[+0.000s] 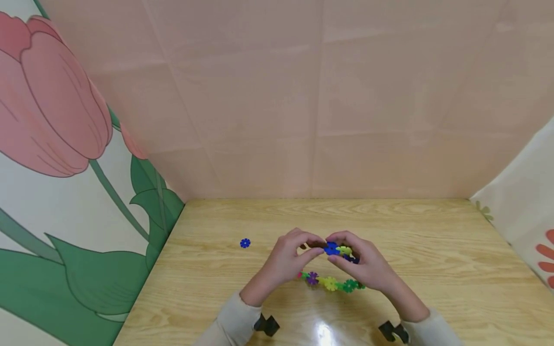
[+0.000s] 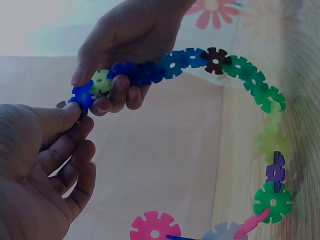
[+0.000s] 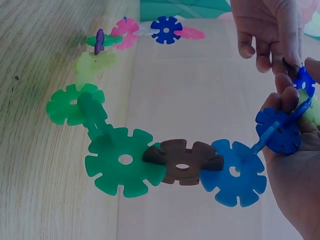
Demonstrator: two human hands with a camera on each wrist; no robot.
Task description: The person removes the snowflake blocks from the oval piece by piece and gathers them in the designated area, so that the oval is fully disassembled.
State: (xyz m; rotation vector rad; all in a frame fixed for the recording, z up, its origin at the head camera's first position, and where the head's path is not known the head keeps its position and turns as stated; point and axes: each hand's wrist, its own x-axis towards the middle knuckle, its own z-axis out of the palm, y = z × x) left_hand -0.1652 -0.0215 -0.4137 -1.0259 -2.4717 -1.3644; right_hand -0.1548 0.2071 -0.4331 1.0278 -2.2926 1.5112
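Observation:
Slotted plastic snowflake discs are joined edge to edge in a colourful chain. My right hand [image 1: 368,262] holds its end part, with a yellow-green disc [image 2: 101,81] and dark blue discs [image 3: 278,131] at its fingers. A bright blue disc [image 1: 331,248] sits between the fingertips of both hands. My left hand [image 1: 287,254] pinches a dark brown disc [image 3: 290,68] at that blue disc's edge, mostly covered by the fingers. From the right hand the chain runs through lighter blue, brown [image 3: 182,162], green [image 3: 125,160], yellow, purple and pink discs, curving below the hands in the head view.
A single blue disc [image 1: 245,243] lies on the wood-grain table [image 1: 207,298] to the left of the hands. Behind the table hangs a plain pinkish cloth [image 1: 259,120]. A tulip-printed panel [image 1: 65,105] borders the left side, a flower-printed white cloth [image 1: 519,206] the right.

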